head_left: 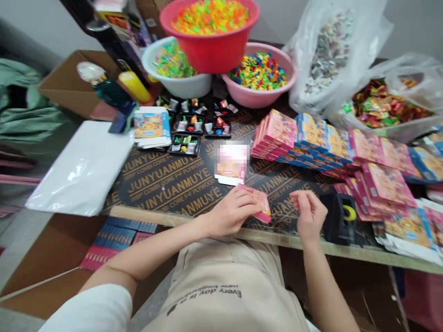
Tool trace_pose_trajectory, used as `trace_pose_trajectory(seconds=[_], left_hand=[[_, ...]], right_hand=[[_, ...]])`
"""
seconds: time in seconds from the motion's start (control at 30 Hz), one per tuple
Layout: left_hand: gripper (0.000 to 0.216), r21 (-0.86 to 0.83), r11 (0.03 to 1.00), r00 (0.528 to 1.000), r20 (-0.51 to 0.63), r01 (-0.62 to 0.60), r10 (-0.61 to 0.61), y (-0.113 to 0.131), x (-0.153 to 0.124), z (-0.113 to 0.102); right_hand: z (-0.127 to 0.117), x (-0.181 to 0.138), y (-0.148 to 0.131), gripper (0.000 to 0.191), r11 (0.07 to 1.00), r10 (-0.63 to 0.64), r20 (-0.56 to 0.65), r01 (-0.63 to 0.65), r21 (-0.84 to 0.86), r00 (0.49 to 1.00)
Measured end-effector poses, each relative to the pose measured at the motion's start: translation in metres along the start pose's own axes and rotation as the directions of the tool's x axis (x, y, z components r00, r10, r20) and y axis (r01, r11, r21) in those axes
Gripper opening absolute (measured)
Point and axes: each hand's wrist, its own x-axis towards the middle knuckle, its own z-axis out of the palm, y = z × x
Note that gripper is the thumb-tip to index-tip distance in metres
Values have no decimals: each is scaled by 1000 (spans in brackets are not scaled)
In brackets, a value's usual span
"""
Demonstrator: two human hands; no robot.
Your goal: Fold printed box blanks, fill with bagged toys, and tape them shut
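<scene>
My left hand (232,213) grips a small pink flat box (259,204) just above the near edge of the dark plywood table (173,182). My right hand (309,211) hovers a little to the right of that box, fingers curled in a pinch; whether anything is between them I cannot make out. Another pink box (231,163) lies flat on the table just beyond my hands. Black trays (194,127) with small coloured pieces sit further back.
Three basins of coloured bits: red (211,46), white (180,78), pink (259,87). Plastic bags (332,55) at back right. Stacks of pink and blue boxes (311,138) spread right. A tape dispenser (341,219) sits by my right hand. A carton of boxes (114,242) stands below left.
</scene>
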Motion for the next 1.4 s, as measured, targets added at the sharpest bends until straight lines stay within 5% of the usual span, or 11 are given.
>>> trace_pose_trajectory(seconds=[0.1,0.2,0.33,0.43,0.5,0.73,0.93,1.07,1.2,1.4], left_hand=[[40,45,988,940,304,149,-155,-7,-32,-66],[45,106,953,856,419,285,-303,-17,-56,-96],[32,176,903,860,279,392,-428,-40,-60,-55],[88,297,849,829,232,438,-509,-57,-50,-13],[98,342,835,813,254,432,-524,-63,-45,-1],[93,442,814,778,326,377,-538,-49,-47,-39],[93,520,728,716,282,446,-639,-48,-59,-65],[88,433,727,769,111,533,-630,-56,-71,-70],[115,200,777,802,-109,597,-588,-70,-83,-68],[107,-37,688,635,-354,724,-687,-83,-89,-57]], right_hand=[[56,42,-6,24,974,-221,255,229,1,941],[132,91,-8,56,915,-350,458,403,-20,817],[223,162,-5,86,867,-287,612,471,-160,737],[265,199,-7,95,834,-165,679,468,-291,716],[280,211,-10,95,805,-130,709,491,-333,693],[285,210,-13,100,695,-116,753,594,-405,648],[277,202,-13,95,755,-118,719,532,-383,685],[261,194,-23,94,786,-192,663,518,-337,723],[236,181,-42,91,803,-285,654,547,-236,701],[189,143,-71,91,767,-346,746,630,-125,569]])
